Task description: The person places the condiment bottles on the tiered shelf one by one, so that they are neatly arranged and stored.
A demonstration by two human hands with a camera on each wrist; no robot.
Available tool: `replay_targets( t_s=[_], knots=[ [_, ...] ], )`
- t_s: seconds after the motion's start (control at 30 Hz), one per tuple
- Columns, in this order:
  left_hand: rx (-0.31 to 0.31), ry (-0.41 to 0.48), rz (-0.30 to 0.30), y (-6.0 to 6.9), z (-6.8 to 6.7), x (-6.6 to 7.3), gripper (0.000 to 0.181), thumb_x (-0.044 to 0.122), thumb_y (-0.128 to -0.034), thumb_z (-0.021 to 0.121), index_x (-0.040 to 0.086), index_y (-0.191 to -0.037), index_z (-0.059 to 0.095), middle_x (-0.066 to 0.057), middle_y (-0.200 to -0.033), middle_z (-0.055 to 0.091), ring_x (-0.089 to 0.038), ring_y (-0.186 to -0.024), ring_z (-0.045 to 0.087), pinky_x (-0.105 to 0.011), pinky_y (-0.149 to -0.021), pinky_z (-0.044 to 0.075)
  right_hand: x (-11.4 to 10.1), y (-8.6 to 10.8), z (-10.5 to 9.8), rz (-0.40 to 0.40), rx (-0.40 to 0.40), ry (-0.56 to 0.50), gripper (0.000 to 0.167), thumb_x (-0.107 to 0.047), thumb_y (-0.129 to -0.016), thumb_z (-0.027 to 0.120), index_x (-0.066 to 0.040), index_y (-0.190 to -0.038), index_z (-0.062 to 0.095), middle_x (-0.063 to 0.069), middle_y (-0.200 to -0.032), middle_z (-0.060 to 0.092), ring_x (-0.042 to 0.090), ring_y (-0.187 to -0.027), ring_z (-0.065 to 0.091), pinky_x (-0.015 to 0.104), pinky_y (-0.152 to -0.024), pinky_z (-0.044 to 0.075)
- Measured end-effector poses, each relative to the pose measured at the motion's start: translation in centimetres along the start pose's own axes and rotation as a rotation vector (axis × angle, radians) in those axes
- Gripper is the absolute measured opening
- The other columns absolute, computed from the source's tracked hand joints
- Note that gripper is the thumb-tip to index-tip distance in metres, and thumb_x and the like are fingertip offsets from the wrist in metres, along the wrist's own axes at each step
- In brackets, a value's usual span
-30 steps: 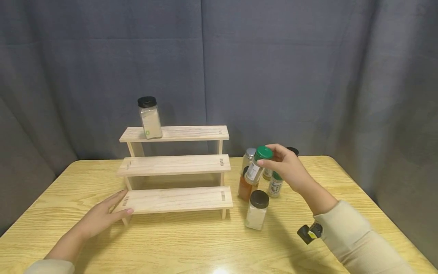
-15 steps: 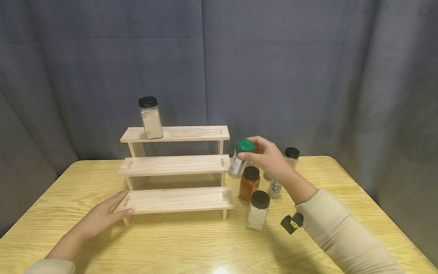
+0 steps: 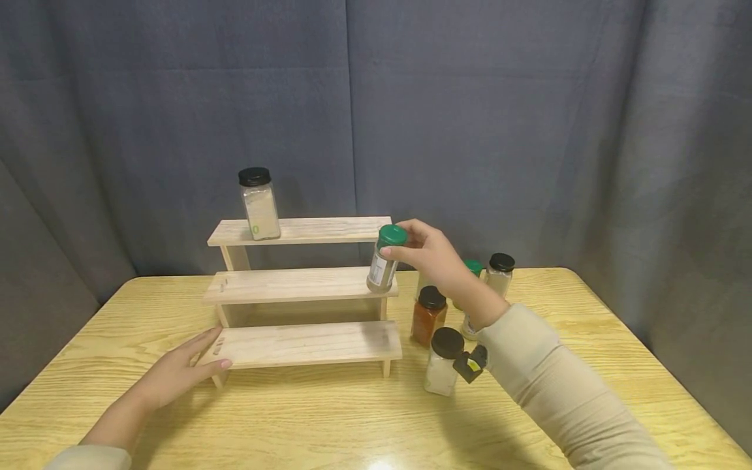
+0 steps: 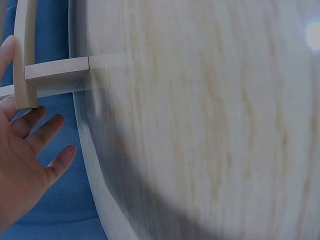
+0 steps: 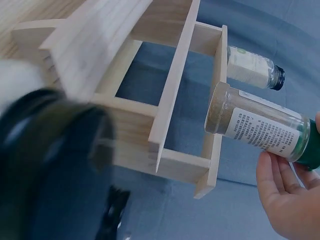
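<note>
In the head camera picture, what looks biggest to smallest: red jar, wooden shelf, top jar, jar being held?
1. Wooden shelf
2. Top jar
3. Red jar and held jar: too alike to rank

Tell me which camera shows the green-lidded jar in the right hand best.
The right wrist view: the jar appears largest there, its printed label facing the camera, its lid partly cropped. The head view shows it smaller; the left wrist view doesn't show it.
</note>
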State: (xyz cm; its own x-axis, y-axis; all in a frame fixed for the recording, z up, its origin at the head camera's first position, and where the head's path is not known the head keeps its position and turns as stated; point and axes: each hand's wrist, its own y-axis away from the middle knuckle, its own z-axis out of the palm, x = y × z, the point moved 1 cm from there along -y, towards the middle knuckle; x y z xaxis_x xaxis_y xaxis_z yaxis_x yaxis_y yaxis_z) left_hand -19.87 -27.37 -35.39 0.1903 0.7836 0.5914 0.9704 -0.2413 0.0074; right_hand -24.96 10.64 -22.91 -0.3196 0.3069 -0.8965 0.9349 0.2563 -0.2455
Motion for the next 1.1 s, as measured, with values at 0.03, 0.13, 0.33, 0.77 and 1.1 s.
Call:
replay_targets(
  t_s=[0.03, 0.13, 0.33, 0.77, 1.1],
  knots=[
    [0.001, 0.002, 0.001, 0.0, 0.0, 0.0, 0.072, 0.046, -0.084, 0.048, 0.007, -0.138, 0.02, -0.027, -0.135, 0.021, -0.051, -0.116, 0.021, -0.065, -0.084, 0.023, -0.1, -0.3, 0.2, -0.006, -0.003, -0.001, 0.041, -0.024, -0.076, 0.067, -0.011, -0.112, 0.052, 0.004, -0.1, 0.057, 0.017, -0.094, 0.053, 0.038, -0.083, 0.041],
    [0.002, 0.008, 0.004, -0.1, 0.1, -0.1, 0.072, 0.046, -0.084, 0.048, 0.007, -0.138, 0.02, -0.027, -0.135, 0.021, -0.051, -0.116, 0.021, -0.065, -0.084, 0.023, -0.5, -0.9, 0.7, -0.022, -0.013, -0.004, 0.039, -0.023, -0.077, 0.066, -0.011, -0.112, 0.051, 0.004, -0.1, 0.057, 0.017, -0.094, 0.053, 0.039, -0.083, 0.04],
    [0.005, 0.007, 0.001, -0.1, 0.2, 0.0, 0.072, 0.047, -0.0838, 0.048, 0.008, -0.138, 0.021, -0.027, -0.135, 0.021, -0.05, -0.116, 0.022, -0.064, -0.084, 0.024, -1.5, -2.2, 1.9, -0.057, -0.025, -0.03, 0.038, -0.024, -0.077, 0.066, -0.01, -0.11, 0.052, 0.004, -0.1, 0.057, 0.017, -0.093, 0.053, 0.04, -0.084, 0.04],
    [0.012, 0.002, 0.0, -0.1, 0.3, 0.1, 0.072, 0.047, -0.0839, 0.048, 0.007, -0.137, 0.021, -0.026, -0.135, 0.021, -0.051, -0.116, 0.022, -0.065, -0.083, 0.023, -3.1, -4.9, 3.9, -0.082, -0.003, -0.114, 0.037, -0.022, -0.078, 0.065, -0.007, -0.109, 0.05, 0.002, -0.102, 0.057, 0.013, -0.095, 0.053, 0.032, -0.084, 0.041],
    [0.035, 0.008, 0.009, 0.1, 0.0, 0.0, 0.071, 0.045, -0.0835, 0.049, 0.007, -0.137, 0.023, -0.026, -0.135, 0.023, -0.05, -0.116, 0.022, -0.064, -0.084, 0.022, -3.8, -7.3, 6.1, -0.084, 0.041, -0.15, 0.039, -0.025, -0.078, 0.065, -0.008, -0.11, 0.05, 0.0, -0.103, 0.057, 0.013, -0.098, 0.051, 0.038, -0.087, 0.038]
  ],
)
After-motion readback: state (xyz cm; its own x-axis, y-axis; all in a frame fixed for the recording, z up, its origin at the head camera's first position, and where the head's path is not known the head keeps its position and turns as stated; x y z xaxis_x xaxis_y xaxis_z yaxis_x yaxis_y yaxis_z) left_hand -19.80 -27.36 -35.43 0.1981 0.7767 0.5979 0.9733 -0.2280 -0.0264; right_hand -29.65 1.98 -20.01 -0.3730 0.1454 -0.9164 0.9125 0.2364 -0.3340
